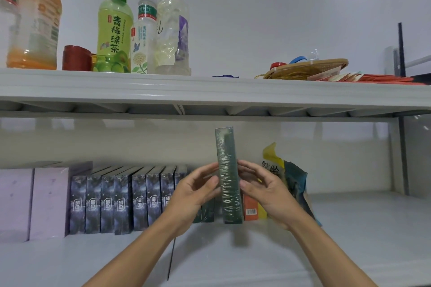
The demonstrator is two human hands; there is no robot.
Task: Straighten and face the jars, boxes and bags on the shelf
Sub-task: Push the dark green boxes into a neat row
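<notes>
Head view: my left hand (198,191) and right hand (263,190) pinch the slim dark-green film-wrapped box (228,174) by its flat sides; it seems light, stiff, slippery.

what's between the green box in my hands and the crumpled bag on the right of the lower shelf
In the head view, your right hand and an orange box lie between the green box and the bag.

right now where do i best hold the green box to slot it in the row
By its two broad faces at mid-height, one hand per side, as the left hand and right hand do. The green box is upright, tall and thin, narrow edge toward you.
</notes>
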